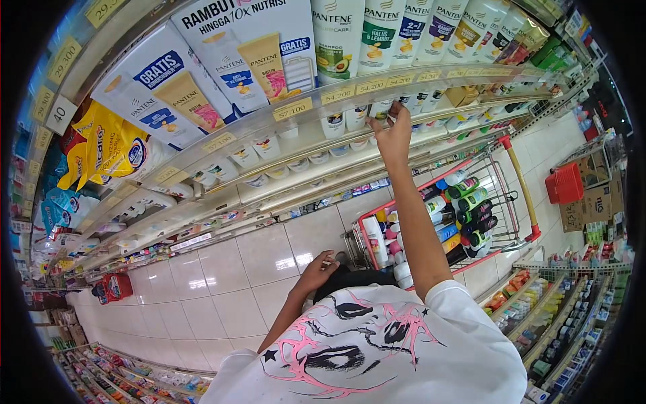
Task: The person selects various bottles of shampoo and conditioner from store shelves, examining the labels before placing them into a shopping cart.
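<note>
My right hand reaches up to the shelf below the top row, its thumb and fingers around a small bottle; the fingers partly hide it. Similar bottles stand on both sides of it. My left hand hangs low over the aisle, fingers loosely curved and apart, with nothing in it. Above my right hand, white Pantene shampoo bottles stand in a row behind a clear shelf lip with price tags.
A shopping cart full of bottles stands beneath my right arm. Pantene boxes and yellow packs fill the shelf at left. A red basket and cartons are at right. Tiled floor lies below.
</note>
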Available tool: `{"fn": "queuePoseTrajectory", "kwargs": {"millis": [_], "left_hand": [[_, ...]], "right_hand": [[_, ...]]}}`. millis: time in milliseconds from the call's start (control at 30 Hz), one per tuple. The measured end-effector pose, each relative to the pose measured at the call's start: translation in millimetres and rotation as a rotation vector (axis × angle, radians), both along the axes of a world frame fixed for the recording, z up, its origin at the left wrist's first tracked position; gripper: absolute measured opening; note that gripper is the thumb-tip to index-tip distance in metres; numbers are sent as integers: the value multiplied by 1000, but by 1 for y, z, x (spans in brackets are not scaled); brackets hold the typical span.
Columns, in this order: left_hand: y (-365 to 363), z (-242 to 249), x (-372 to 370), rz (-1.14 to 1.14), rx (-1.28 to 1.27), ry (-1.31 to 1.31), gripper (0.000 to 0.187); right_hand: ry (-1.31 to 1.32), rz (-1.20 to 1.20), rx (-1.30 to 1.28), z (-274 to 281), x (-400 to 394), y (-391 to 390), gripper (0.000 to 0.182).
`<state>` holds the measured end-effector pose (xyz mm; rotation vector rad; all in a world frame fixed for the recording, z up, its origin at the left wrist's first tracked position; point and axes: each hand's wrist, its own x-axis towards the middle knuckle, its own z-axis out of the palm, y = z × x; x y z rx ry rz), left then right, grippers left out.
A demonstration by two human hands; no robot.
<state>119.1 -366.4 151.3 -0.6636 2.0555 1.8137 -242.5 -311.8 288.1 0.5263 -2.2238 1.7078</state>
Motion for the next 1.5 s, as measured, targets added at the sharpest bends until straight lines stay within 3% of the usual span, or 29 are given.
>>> {"fn": "queuePoseTrajectory", "kwargs": {"millis": [333,767,867,933,1500], "left_hand": [[0,-4,-1,7,-42,7,53],[-1,-3,2,-23,-59,10,52],[-2,-9,4,-14,-58,7,52],[-2,-15,6,-18,-67,8,52],[-23,8,23,-109,-209,-129,49]], "right_hand": [[61,-48,218,-1,2,9,54],[-27,-31,167,-3,3,9,46],[114,-93,296,-10,3,13,38],[156,-227,520,-6,14,15,30],[126,-344,330,-25,3,7,19]]}}
